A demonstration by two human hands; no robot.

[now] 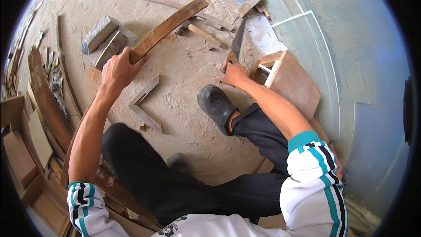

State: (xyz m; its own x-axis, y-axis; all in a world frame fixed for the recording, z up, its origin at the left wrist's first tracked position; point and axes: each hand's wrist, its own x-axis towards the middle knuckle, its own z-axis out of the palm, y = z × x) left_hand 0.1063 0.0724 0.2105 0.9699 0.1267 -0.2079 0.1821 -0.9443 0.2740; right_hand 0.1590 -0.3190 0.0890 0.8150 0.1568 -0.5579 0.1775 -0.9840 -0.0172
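My left hand (118, 71) is closed round the near end of a brown wooden strip (171, 23), which slants up and away to the right above the floor. My right hand (234, 74) grips the wooden handle of a handsaw (238, 39); its dark, tapering blade points away from me. Strip and saw are apart. Partly behind the strip, a hammer (204, 34) with a pale wooden handle lies on the ground. An L-shaped square (142, 105) rests on the floor between my left forearm and my shoe.
Two grey blocks (101, 35) sit beside my left hand. A wooden box-like piece (294, 79) stands close to my right forearm. Long boards (48, 92) and scrap line the left side. More offcuts (250, 3) lie at the far right, near a bluish wall (359, 39).
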